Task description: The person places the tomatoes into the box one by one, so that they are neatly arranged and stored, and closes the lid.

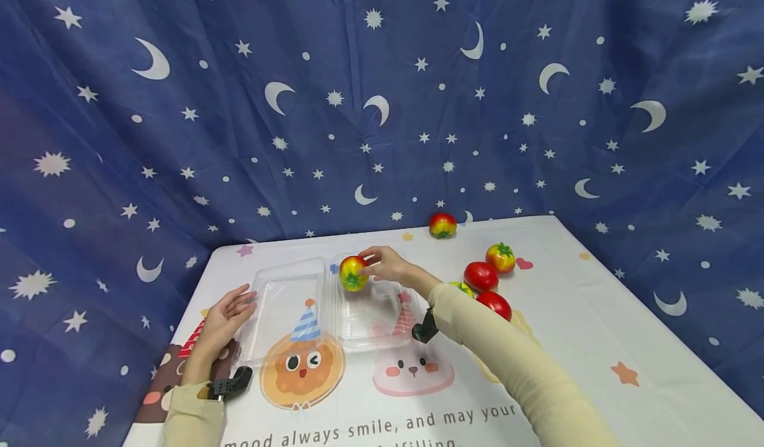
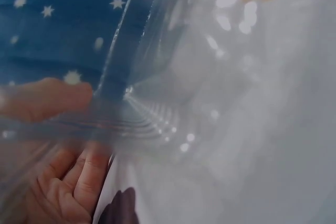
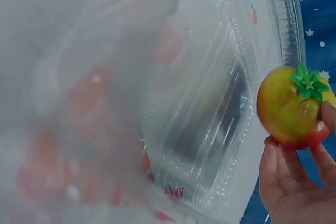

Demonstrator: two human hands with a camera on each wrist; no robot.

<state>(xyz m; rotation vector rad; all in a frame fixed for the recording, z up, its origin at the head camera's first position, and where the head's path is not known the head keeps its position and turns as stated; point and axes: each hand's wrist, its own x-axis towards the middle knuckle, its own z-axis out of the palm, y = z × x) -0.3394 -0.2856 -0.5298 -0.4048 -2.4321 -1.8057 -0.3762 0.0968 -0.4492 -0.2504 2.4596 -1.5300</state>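
My right hand pinches a red-and-yellow toy tomato between thumb and fingertips. Its green leafy top shows in the right wrist view, where the tomato appears beside the clear plastic box. In the head view it is over the far left part of the box's right half. At the outer edge of the box's left half is my left hand, fingers loosely extended. Through the clear plastic in the left wrist view, the left hand shows its thumb apart from the fingers; whether it touches the plastic is unclear.
Right of the box lie red tomatoes, a yellow-red one and one partly hidden by my right sleeve. Another tomato sits at the table's far edge. A starry blue curtain hangs behind the printed white tablecloth.
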